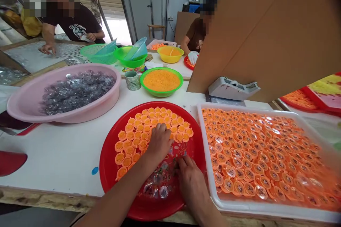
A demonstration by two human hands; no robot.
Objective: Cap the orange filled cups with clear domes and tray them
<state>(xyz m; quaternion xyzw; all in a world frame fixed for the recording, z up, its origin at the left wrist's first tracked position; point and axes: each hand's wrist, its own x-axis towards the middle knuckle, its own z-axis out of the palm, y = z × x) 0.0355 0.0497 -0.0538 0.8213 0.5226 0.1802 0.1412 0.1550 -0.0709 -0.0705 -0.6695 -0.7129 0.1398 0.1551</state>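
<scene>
A round red tray sits before me, covered at its far half with several small orange caps filled with yellow grains. My left hand rests knuckles-up on the caps near the tray's middle, fingers curled down onto them. My right hand lies lower right on the tray, fingers pinched at the bare red surface beside several clear plastic domes. What either hand's fingertips hold is hidden.
A white rectangular tray packed with sealed orange caps stands to the right. A pink basin of clear domes sits at left, a green bowl of yellow grains and a mug behind. Cardboard rises at right. Two other people work at the far tables.
</scene>
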